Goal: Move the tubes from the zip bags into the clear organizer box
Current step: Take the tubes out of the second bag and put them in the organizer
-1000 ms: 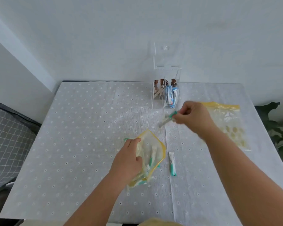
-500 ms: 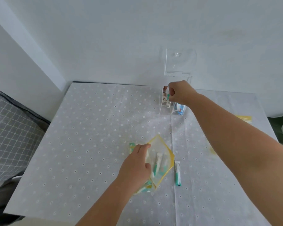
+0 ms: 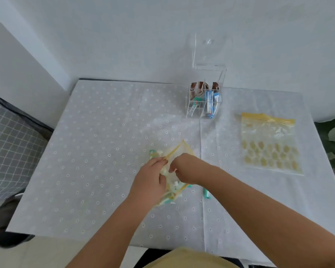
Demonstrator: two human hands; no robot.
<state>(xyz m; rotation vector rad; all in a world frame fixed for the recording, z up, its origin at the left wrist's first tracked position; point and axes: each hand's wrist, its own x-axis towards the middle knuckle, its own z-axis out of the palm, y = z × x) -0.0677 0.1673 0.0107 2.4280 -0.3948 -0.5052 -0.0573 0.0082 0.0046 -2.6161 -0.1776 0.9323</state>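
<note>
The left hand (image 3: 150, 178) is pinching the rim of the yellow-edged clear zip bag of teal-capped tubes (image 3: 175, 171) on the white dotted desk (image 3: 97, 144). The right hand (image 3: 184, 169) is reaching inside it (grip hidden, cannot tell). Beyond both hands, the clear acrylic organizer box (image 3: 206, 95) is standing with its lid up.

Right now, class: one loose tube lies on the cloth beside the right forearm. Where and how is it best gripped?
Pinch the loose tube across its narrow sides near the middle, coming from above: it lies flat on the tablecloth, long axis running away from the person.
</note>
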